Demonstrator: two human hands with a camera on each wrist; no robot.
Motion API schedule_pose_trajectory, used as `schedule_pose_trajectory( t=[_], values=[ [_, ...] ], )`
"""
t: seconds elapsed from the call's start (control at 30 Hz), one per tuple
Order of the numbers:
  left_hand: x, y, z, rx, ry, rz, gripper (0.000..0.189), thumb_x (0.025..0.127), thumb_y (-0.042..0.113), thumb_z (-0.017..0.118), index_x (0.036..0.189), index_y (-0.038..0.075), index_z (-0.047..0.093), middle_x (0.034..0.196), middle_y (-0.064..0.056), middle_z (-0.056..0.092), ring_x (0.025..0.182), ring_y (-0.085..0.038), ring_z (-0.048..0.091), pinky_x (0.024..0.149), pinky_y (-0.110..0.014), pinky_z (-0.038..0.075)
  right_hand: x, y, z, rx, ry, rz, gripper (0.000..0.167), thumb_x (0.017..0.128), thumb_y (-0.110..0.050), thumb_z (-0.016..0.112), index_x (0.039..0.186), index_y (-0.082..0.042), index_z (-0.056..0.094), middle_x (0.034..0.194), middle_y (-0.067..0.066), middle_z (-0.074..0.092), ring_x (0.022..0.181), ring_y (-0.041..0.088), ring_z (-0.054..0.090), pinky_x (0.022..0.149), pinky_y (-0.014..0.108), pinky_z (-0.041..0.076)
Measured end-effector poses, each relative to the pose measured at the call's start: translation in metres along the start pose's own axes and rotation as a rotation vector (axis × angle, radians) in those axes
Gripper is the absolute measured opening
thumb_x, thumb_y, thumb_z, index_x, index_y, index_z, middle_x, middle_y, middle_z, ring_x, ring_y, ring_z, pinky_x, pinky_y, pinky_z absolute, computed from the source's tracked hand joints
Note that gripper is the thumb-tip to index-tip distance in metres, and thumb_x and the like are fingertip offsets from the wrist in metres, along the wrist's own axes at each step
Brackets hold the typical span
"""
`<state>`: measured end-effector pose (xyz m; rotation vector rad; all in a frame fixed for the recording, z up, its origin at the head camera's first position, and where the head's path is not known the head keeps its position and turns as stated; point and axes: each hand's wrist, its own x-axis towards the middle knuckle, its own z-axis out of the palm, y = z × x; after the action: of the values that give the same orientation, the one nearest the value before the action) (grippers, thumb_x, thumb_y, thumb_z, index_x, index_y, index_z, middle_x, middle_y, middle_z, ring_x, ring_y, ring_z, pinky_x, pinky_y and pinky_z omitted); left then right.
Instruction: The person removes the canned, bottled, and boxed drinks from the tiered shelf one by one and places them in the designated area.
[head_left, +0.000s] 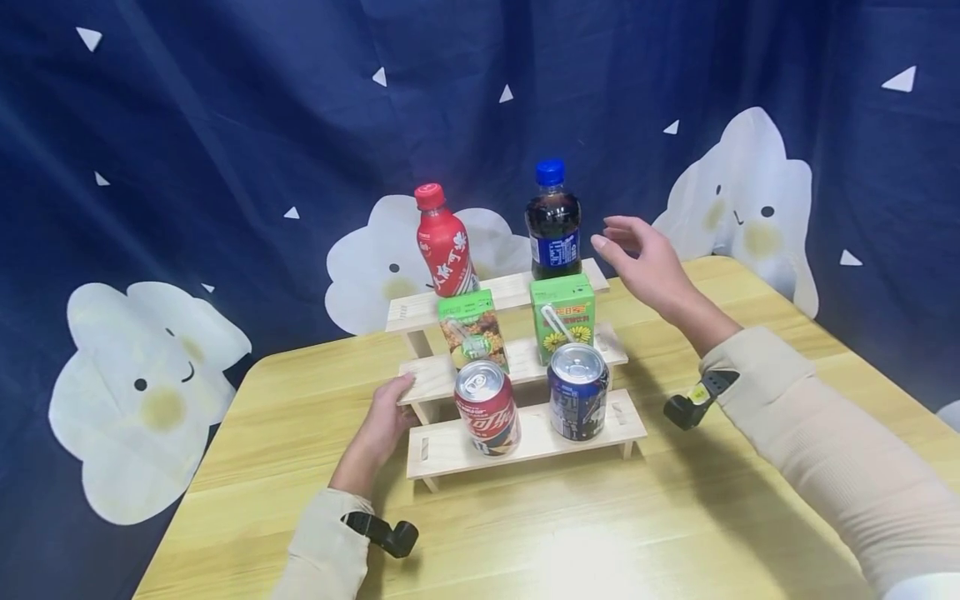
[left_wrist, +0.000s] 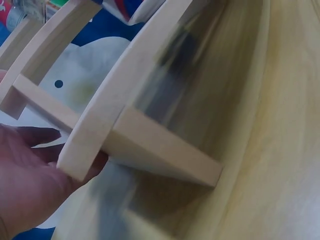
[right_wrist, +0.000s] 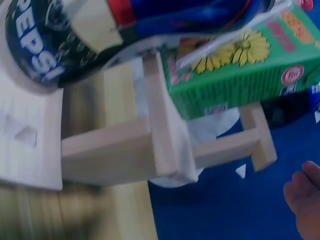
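Note:
A three-step wooden rack (head_left: 542,425) stands on the table with drinks on each step. My left hand (head_left: 382,423) grips the left end of its middle step; in the left wrist view the fingers reach behind the wood. My right hand (head_left: 651,265) is in the air just right of the dark cola bottle (head_left: 553,221) with a blue cap, its fingers loosely bent and holding nothing. A red bottle (head_left: 444,246) shares the top step. Two green drink cartons, one with yellow flowers (right_wrist: 240,65), stand on the middle step. On the lowest are a red can (head_left: 486,412) and a blue Pepsi can (head_left: 577,396).
The wooden table (head_left: 285,467) extends around the rack, its far edge close behind it. A dark blue curtain (head_left: 247,100) with white clouds and triangles hangs beyond. Each wrist wears a black camera on a strap.

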<state>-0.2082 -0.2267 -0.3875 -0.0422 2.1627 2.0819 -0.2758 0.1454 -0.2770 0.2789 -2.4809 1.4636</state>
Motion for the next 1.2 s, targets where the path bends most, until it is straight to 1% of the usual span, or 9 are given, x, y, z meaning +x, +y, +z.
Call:
schedule_pose_trajectory(
  t=[0.07,0.13,0.23,0.33,0.5,0.67,0.93,1.1,1.2],
  values=[
    [-0.001,0.0,0.002,0.023,0.007,-0.003,0.05,0.098,0.032,0.032,0.128,-0.007,0.044,0.108,-0.009,0.059,0.098,-0.015,0.058,0.09,-0.038,0.045,0.0,-0.004,0.002,0.028,-0.013,-0.017,0.068,0.091,-0.053,0.05,0.144,-0.013,0.035,0.143,0.013,0.043,0.133,0.031,0.039,0.106,0.051,0.032],
    [-0.002,-0.001,0.003,0.03,0.019,-0.003,0.05,0.098,0.031,0.031,0.127,-0.007,0.045,0.104,-0.007,0.062,0.095,-0.015,0.059,0.087,-0.036,0.045,0.0,-0.008,0.003,0.056,-0.024,-0.03,0.068,0.091,-0.052,0.052,0.144,-0.012,0.035,0.142,0.013,0.043,0.132,0.03,0.039,0.107,0.051,0.032],
    [-0.003,-0.002,0.004,0.017,0.029,0.006,0.05,0.098,0.03,0.032,0.125,-0.009,0.047,0.099,-0.005,0.064,0.094,-0.017,0.06,0.087,-0.037,0.045,0.0,-0.011,0.005,0.082,-0.044,-0.033,0.069,0.09,-0.051,0.055,0.144,-0.013,0.034,0.142,0.013,0.043,0.132,0.03,0.039,0.107,0.05,0.032],
    [-0.004,-0.002,0.005,0.015,0.032,0.014,0.05,0.098,0.031,0.032,0.125,-0.01,0.048,0.098,-0.003,0.065,0.095,-0.018,0.061,0.088,-0.037,0.045,0.0,-0.014,0.007,0.085,-0.058,-0.028,0.07,0.089,-0.051,0.056,0.144,-0.014,0.033,0.142,0.013,0.043,0.132,0.029,0.039,0.107,0.051,0.032],
    [-0.005,-0.002,0.005,0.025,0.031,0.022,0.051,0.099,0.031,0.032,0.124,-0.009,0.049,0.101,-0.006,0.064,0.095,-0.018,0.061,0.088,-0.037,0.045,0.001,-0.018,0.011,0.083,-0.08,-0.022,0.071,0.088,-0.051,0.058,0.145,-0.017,0.032,0.143,0.011,0.042,0.132,0.028,0.039,0.106,0.054,0.032],
    [-0.005,-0.003,0.004,0.023,0.024,0.014,0.05,0.099,0.031,0.031,0.125,-0.007,0.048,0.103,-0.007,0.062,0.099,-0.023,0.06,0.09,-0.04,0.044,0.003,-0.019,0.015,0.088,-0.083,-0.017,0.071,0.088,-0.05,0.059,0.145,-0.018,0.032,0.143,0.011,0.042,0.132,0.028,0.039,0.105,0.054,0.032],
    [-0.005,-0.005,0.004,0.014,0.035,0.034,0.049,0.099,0.031,0.032,0.123,-0.008,0.049,0.098,-0.004,0.062,0.094,-0.022,0.061,0.084,-0.036,0.047,0.008,-0.019,0.02,0.098,-0.088,0.004,0.077,0.084,-0.051,0.063,0.146,-0.019,0.03,0.142,0.01,0.043,0.132,0.027,0.04,0.106,0.053,0.033],
    [-0.006,-0.007,0.004,0.015,0.026,0.035,0.048,0.099,0.032,0.032,0.123,-0.007,0.049,0.101,-0.006,0.061,0.1,-0.029,0.059,0.087,-0.039,0.046,0.011,-0.021,0.024,0.095,-0.098,0.015,0.081,0.081,-0.052,0.067,0.146,-0.019,0.03,0.14,0.01,0.045,0.13,0.027,0.043,0.105,0.05,0.035],
    [-0.005,-0.008,0.004,0.021,0.023,0.04,0.049,0.099,0.033,0.032,0.123,-0.006,0.049,0.102,-0.007,0.06,0.103,-0.032,0.058,0.087,-0.04,0.046,0.013,-0.022,0.026,0.095,-0.099,0.01,0.08,0.081,-0.05,0.068,0.145,-0.017,0.032,0.138,0.011,0.047,0.127,0.027,0.046,0.105,0.049,0.036]
  ],
)
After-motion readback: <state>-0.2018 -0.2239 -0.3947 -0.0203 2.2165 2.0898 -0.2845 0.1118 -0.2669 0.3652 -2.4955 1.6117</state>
